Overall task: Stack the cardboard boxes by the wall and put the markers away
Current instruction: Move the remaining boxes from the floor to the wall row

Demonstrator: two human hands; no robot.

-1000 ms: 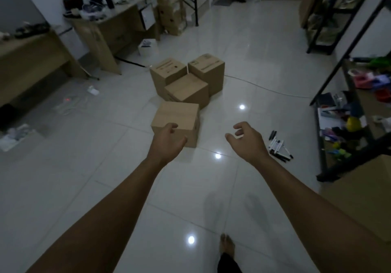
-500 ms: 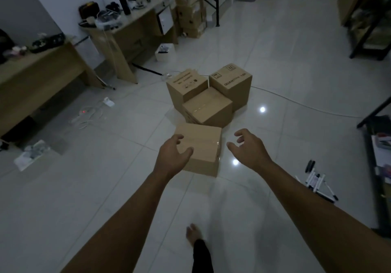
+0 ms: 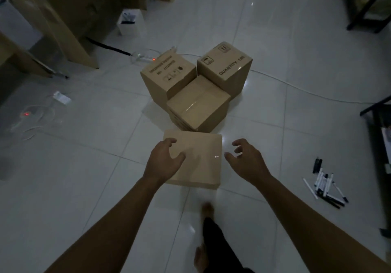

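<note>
Bare foot (image 3: 207, 208) bottom centre on the pale glossy tile floor (image 3: 84, 177), dark trouser leg behind it. Both arms out. Left hand (image 3: 164, 162) over the near plain brown cardboard box (image 3: 203, 156), centre frame, fingers spread & loosely bent, gripping nothing; can't tell if it touches the lid. Right hand (image 3: 246, 162) just beside the box's right edge, fingers relaxed, holding nothing. Scattered black-and-white markers (image 3: 324, 186) lie lower right, well apart. Beyond: taped brown box (image 3: 198, 105), then two printed brown boxes (image 3: 169, 75), packed tight. Wooden desk (image 3: 63, 18) upper left.
</note>
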